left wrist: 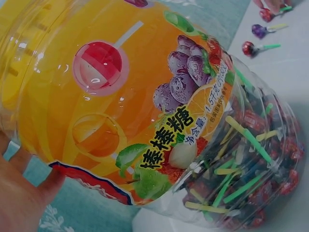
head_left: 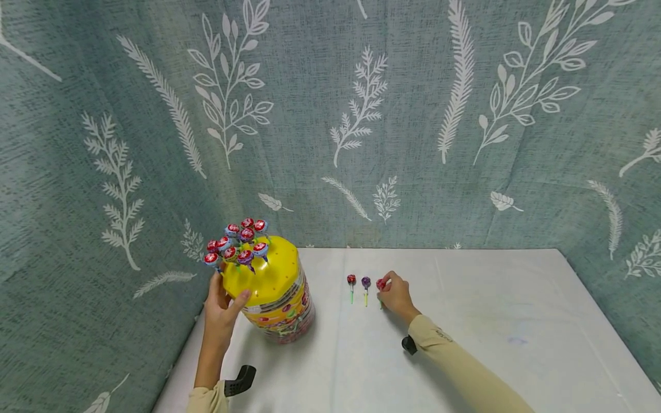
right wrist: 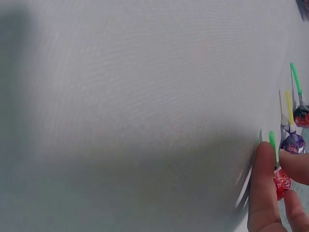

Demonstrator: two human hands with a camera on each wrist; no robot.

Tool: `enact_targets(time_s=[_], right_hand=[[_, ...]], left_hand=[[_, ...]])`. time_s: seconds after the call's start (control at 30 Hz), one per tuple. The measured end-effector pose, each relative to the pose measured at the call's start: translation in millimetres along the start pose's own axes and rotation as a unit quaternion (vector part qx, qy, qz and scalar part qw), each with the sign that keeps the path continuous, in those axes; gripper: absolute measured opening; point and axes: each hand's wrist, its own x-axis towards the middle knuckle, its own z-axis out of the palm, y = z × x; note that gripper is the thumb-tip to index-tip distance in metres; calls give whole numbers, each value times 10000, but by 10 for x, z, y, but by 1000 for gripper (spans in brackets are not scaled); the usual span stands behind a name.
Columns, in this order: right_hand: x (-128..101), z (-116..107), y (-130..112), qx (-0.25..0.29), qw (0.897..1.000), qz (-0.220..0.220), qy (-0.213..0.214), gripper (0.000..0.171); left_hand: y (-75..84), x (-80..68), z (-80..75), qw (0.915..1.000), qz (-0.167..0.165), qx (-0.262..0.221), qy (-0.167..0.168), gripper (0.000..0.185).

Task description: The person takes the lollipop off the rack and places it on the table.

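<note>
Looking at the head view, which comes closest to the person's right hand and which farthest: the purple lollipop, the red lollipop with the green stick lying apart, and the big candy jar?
From the right hand:
1. Purple lollipop, lying on the table just left of the hand.
2. Red lollipop, one place further left.
3. Candy jar, farthest, at the table's left side, gripped by the left hand.
</note>
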Motion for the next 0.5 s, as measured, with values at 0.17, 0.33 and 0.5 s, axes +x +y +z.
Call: enact_targets(time_s=[0.17, 0.33, 0.5], right_hand=[[5, -24, -6, -302, 9995, 36, 55, 26], [25, -82, -28, -419, 9989, -139, 143, 21], [63, -159, -117, -159, 9992, -344, 84, 18]], left_hand=[[0, 3, 0, 10000, -2, -24, -10, 72], [-5, 5, 1, 10000, 5, -22, -16, 72], [-8, 3, 1, 10000, -15, -39, -5, 72]])
